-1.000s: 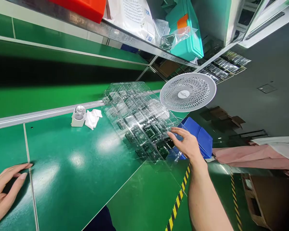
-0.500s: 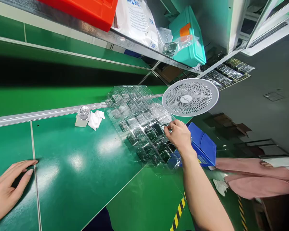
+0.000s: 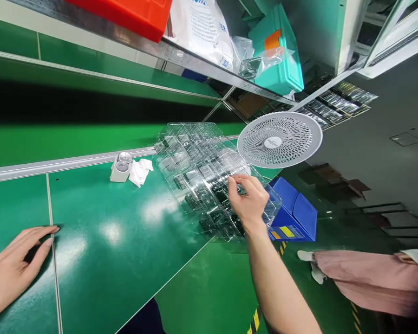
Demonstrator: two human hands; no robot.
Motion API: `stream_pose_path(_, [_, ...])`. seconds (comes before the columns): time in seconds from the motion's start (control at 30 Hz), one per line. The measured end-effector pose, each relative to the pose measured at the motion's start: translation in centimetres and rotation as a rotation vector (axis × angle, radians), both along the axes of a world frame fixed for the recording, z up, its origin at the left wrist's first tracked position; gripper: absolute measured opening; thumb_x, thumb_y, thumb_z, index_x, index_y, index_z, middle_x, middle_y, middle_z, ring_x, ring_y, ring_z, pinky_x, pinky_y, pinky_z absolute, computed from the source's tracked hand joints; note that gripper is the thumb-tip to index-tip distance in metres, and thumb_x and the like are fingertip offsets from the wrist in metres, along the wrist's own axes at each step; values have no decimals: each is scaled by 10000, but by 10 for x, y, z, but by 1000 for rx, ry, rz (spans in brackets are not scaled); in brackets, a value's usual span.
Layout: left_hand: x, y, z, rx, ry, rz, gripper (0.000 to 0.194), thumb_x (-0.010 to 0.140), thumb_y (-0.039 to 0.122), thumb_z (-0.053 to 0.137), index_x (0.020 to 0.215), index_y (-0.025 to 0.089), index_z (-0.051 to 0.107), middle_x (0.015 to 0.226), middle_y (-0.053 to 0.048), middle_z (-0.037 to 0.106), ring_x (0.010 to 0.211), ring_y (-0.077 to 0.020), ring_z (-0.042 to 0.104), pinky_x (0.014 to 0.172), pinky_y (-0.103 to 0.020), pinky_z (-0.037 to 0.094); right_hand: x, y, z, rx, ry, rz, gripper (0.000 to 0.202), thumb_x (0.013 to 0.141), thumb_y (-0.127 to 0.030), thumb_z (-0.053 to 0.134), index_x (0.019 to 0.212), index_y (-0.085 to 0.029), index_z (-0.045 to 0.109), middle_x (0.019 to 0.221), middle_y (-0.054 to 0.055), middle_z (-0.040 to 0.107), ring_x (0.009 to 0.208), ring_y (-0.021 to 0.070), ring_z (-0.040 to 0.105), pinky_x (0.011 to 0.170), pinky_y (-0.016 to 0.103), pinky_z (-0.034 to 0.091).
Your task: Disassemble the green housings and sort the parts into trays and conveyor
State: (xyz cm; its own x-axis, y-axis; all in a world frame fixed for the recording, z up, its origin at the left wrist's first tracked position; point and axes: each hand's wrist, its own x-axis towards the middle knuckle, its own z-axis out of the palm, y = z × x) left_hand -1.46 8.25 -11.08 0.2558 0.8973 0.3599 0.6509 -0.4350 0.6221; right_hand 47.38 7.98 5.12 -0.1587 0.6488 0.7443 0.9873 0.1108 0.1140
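Observation:
Clear plastic trays (image 3: pixel 202 162) with many compartments lie at the far right part of the green table, some with dark green circuit boards (image 3: pixel 219 192) inside. Over their right part is my right hand (image 3: pixel 248 197), its thumb and fingertips pinched together; whatever is between them is too small or hidden to make out. My left hand (image 3: pixel 22 262) rests on the table at the lower left, fingers loosely stretched and thumb apart, holding nothing.
A white double-cup holder (image 3: pixel 120 168) and a crumpled tissue (image 3: pixel 140 172) stand left of the trays. Behind is a round fan (image 3: pixel 279 139). A blue bin (image 3: pixel 294 211) is at the right; beyond it a person in pink (image 3: pixel 362 276). Above runs a shelf (image 3: pixel 202 65) with boxes.
My right hand has moved left over the trays, and a tray edge now shows to its right. My left hand rests as before. The person in pink has shifted, with the shoes now showing.

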Motion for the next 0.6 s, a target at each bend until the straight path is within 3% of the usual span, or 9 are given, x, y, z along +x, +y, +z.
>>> stream_pose_path(0.13, [7, 24, -9, -18, -2, 46, 356, 880, 498, 464, 940, 217, 674, 871, -29, 749, 684, -184, 678, 608, -272, 535, -83, 19, -22, -25, 24, 224, 154, 879, -192, 561, 729, -224, 575, 759, 37, 698, 710, 150, 637, 643, 291, 495])
stream_pose_path(0.27, [14, 46, -16, -189, -131, 180, 365, 822, 498, 508, 932, 202, 692, 865, -36, 756, 622, -175, 662, 611, -277, 526, -182, 53, -64, -118, 49, 450, 228, 886, -237, 558, 658, -227, 555, 725, 1, 700, 659, 118, 628, 648, 270, 496])
stream_pose_path(0.4, [23, 49, 3, -317, -468, 218, 293, 761, 405, 587, 878, 157, 690, 814, -67, 745, 655, -185, 653, 603, -270, 502, -276, 89, -102, -171, 185, 682, 282, 904, -276, 525, 629, -222, 550, 704, -25, 694, 618, 93, 612, 625, 233, 486])
stream_pose_path(0.5, [30, 56, 13, -258, -445, 260, 247, 809, 324, 499, 833, 157, 679, 750, -48, 718, 624, -153, 611, 603, -254, 490, -332, 111, -121, -204, 411, 809, 336, 940, -262, 438, 632, -214, 562, 681, 7, 684, 634, 104, 629, 636, 225, 494])
stream_pose_path(0.6, [27, 73, 7, -223, -402, 290, 254, 831, 225, 424, 802, 141, 662, 602, -14, 631, 524, -116, 537, 535, -220, 453, -367, 132, -136, -288, 642, 864, 417, 964, -278, 372, 590, -217, 545, 567, 17, 622, 533, 120, 587, 531, 235, 452])
